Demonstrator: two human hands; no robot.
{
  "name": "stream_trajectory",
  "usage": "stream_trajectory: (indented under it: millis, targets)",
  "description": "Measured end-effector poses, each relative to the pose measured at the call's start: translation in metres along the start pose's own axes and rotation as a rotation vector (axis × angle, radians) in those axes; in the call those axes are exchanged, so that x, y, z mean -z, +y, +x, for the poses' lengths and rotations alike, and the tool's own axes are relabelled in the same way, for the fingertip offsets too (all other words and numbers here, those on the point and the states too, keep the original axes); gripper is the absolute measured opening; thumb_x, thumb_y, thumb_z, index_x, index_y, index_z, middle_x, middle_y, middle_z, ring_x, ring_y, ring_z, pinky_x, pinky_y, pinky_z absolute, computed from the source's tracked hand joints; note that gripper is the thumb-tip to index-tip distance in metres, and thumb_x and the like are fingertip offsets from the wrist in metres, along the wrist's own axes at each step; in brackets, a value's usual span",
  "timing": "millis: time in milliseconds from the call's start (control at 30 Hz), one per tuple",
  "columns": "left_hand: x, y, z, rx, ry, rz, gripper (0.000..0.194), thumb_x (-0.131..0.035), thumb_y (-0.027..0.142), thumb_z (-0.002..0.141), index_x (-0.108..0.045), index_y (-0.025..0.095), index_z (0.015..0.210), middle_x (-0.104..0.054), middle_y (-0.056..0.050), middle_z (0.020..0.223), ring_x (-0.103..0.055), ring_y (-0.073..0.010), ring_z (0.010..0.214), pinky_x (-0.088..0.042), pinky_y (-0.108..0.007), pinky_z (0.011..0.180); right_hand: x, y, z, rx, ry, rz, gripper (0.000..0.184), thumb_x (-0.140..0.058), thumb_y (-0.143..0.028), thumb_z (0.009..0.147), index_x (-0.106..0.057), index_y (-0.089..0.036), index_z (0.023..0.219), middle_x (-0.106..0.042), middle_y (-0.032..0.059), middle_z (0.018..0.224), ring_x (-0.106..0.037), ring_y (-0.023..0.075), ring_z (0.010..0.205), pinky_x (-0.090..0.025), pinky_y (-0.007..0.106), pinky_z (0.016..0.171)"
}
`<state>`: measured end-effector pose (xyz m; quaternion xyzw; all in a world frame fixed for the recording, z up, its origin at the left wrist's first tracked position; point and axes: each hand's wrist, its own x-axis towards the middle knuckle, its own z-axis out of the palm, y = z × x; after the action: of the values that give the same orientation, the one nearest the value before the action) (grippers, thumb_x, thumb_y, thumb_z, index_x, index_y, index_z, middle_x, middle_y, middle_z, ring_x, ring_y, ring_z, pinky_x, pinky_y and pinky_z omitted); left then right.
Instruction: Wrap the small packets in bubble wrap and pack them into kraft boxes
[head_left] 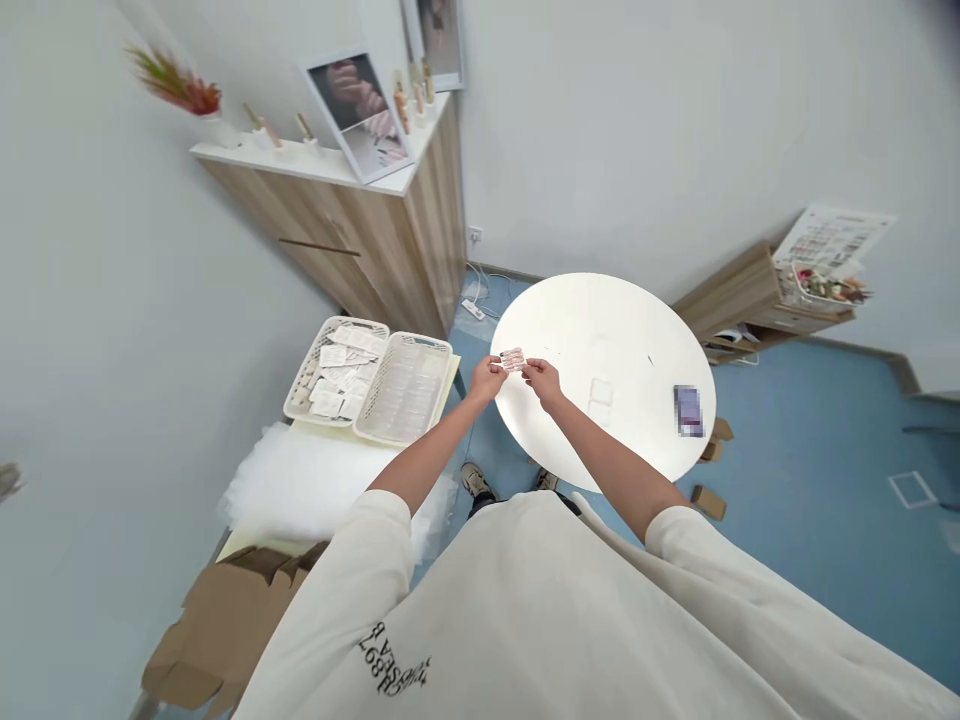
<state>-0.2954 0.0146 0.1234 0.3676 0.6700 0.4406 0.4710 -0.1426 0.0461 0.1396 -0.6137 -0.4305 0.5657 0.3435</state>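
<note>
A small card with rows of pinkish shapes (513, 360), which look like press-on nails, is held up over the left edge of the round white table (600, 310). My left hand (488, 378) pinches its left end. At its right end, the fingers of my right hand (541, 380) are closed on it too. On the tabletop, to the right of my right hand, lies a clear plastic case (600, 398), seemingly opened flat. Fine detail on the card is too small to make out.
To the left, one white basket (300, 400) holds many small white packets and another (442, 395) holds clear plastic cases. White foam sheets (300, 480) and brown cardboard (217, 630) lie nearer me. A blurred purple item (688, 411) rests on the table. Behind stands a wooden cabinet (352, 230).
</note>
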Motion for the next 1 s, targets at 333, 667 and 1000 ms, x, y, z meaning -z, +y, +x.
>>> stream_trajectory:
  millis: [333,667,1000]
  targets:
    - [-0.157,0.001,-0.012,-0.228,-0.255,0.48,0.05,-0.062,0.018,0.085,-0.055,0.018,0.135,-0.062,-0.014,0.128,-0.066,-0.0219,0.102,-0.051,-0.034,0.091,0.178,0.042,0.017,-0.095,0.101,0.109,0.018,-0.07,-0.026,0.067,-0.067,-0.018,0.083,-0.066,-0.0011,0.069,-0.06,0.0127,0.065,-0.052,0.028,0.066]
    - [-0.274,-0.019,-0.042,-0.03,-0.428,0.592,0.013,-0.056,0.014,0.084,-0.066,0.023,0.086,-0.066,-0.003,0.081,-0.064,-0.0206,0.08,-0.048,-0.032,0.077,0.283,0.114,0.032,-0.152,0.212,-0.129,0.025,-0.059,-0.024,0.072,-0.067,-0.02,0.095,-0.068,-0.0021,0.073,-0.067,0.017,0.075,-0.055,0.032,0.077]
    - [-0.295,-0.054,-0.05,0.125,-0.399,0.579,0.022,-0.059,0.013,0.085,-0.068,0.018,0.104,-0.069,-0.013,0.115,-0.065,-0.0242,0.103,-0.048,-0.034,0.092,0.289,0.15,0.05,-0.113,0.103,-0.426,0.025,-0.053,-0.018,0.076,-0.069,-0.021,0.095,-0.073,0.003,0.097,-0.066,0.0187,0.089,-0.053,0.036,0.09]
